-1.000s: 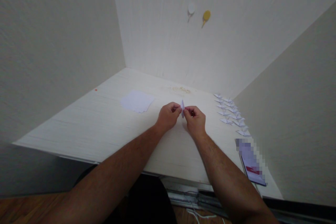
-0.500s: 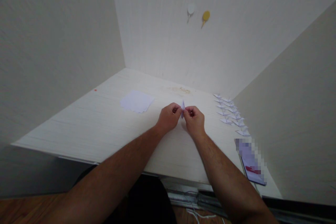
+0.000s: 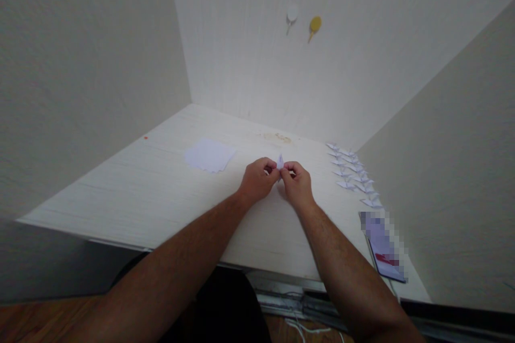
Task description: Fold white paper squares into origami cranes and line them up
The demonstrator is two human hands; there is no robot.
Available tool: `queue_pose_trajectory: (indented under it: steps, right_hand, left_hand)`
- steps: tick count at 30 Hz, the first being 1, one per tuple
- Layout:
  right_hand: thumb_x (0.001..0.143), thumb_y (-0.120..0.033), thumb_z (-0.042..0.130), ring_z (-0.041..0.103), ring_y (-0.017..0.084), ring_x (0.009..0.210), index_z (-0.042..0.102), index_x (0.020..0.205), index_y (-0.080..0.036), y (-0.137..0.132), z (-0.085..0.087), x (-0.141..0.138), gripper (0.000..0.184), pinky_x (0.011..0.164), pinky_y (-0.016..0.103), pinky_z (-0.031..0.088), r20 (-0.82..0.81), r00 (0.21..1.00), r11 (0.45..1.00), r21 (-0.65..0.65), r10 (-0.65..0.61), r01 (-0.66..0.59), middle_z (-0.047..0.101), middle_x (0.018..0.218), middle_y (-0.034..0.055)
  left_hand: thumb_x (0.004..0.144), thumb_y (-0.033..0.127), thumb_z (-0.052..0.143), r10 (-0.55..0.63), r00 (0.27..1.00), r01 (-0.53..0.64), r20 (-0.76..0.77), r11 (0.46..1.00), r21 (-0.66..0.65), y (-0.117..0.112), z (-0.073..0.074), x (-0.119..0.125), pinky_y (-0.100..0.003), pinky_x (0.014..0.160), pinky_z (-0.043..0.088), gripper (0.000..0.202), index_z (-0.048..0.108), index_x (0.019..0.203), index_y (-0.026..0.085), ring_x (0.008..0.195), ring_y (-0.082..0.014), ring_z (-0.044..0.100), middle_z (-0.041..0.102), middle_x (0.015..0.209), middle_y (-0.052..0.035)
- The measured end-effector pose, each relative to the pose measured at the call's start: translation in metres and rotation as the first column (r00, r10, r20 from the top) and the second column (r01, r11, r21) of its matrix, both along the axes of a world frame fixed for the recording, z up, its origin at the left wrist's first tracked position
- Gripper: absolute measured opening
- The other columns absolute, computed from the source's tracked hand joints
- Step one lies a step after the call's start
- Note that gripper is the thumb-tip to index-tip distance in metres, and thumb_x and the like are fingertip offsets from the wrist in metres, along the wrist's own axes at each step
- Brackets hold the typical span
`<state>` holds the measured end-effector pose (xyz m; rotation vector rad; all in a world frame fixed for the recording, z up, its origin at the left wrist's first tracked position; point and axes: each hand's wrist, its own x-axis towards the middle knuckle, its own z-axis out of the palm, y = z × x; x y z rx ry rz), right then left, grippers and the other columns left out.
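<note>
A small folded piece of white paper stands upright between my two hands, its pointed tip facing away from me. My left hand pinches its left side between thumb and fingers. From the right, my right hand grips it the same way, the thumbs nearly touching. My fingers cover the paper's lower part. To the left lies a loose stack of white paper sheets. Several folded paper cranes stand in rows at the right of the table.
A phone or tablet, its screen partly blurred out, lies at the table's right front with a cable. The white table meets walls at left, back and right. A white hook and a yellow hook hang on the back wall.
The folded paper has opened or turned slightly and shows a wider face between my fingers. Both hands stay in nearly the same place.
</note>
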<state>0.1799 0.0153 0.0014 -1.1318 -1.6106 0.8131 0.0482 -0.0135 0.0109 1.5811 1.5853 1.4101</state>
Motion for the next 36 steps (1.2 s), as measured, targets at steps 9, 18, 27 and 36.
queue_pose_trajectory:
  steps: [9, 18, 27, 36]
  right_hand:
    - [0.077, -0.034, 0.063, 0.063, 0.015, 0.064, 0.066, 0.083, -0.019, -0.0020, 0.0003, 0.0011, 0.016, 0.058, 0.027, 0.051, -0.036, 0.999, 1.000, 0.024, 0.000, 0.000, 0.072, 0.086, 0.0029]
    - [0.075, -0.033, 0.064, 0.066, 0.015, 0.072, 0.062, 0.079, -0.020, -0.0009, -0.0008, 0.0004, 0.014, 0.065, 0.029, 0.055, -0.091, 0.996, 0.999, 0.041, 0.012, -0.008, 0.071, 0.094, 0.0047]
    - [0.074, -0.030, 0.065, 0.063, 0.016, 0.076, 0.063, 0.078, -0.020, 0.0021, -0.0028, 0.0027, 0.011, 0.073, 0.030, 0.053, -0.082, 0.996, 0.996, 0.094, 0.018, -0.011, 0.067, 0.084, 0.0027]
    - [0.073, -0.029, 0.068, 0.059, 0.014, 0.066, 0.066, 0.077, -0.019, 0.0033, -0.0039, 0.0031, 0.011, 0.066, 0.028, 0.049, -0.127, 0.992, 0.999, 0.041, 0.012, -0.007, 0.066, 0.074, 0.0007]
  left_hand:
    - [0.075, 0.023, 0.060, 0.007, 1.000, -0.006, 0.029, 1.000, -0.019, 0.0026, -0.0013, -0.0013, -0.025, 0.063, 0.046, 0.007, 0.065, 0.074, 0.018, 0.062, -0.0132, 0.060, 0.068, 0.069, -0.0002]
    - [0.074, 0.024, 0.060, -0.011, 0.998, 0.011, 0.067, 1.000, -0.004, 0.0036, -0.0037, -0.0015, -0.025, 0.061, 0.044, 0.007, 0.063, 0.072, 0.018, 0.061, -0.0124, 0.058, 0.066, 0.067, 0.0008]
    - [0.073, 0.023, 0.060, -0.039, 0.994, 0.038, 0.106, 0.999, 0.010, 0.0040, -0.0032, -0.0019, -0.025, 0.062, 0.045, 0.005, 0.061, 0.071, 0.018, 0.063, -0.0126, 0.058, 0.065, 0.068, 0.0006]
    - [0.072, 0.024, 0.062, -0.035, 0.992, 0.032, 0.122, 0.999, 0.027, 0.0049, -0.0051, -0.0025, -0.025, 0.060, 0.044, 0.007, 0.063, 0.070, 0.017, 0.061, -0.0123, 0.057, 0.065, 0.066, 0.0010]
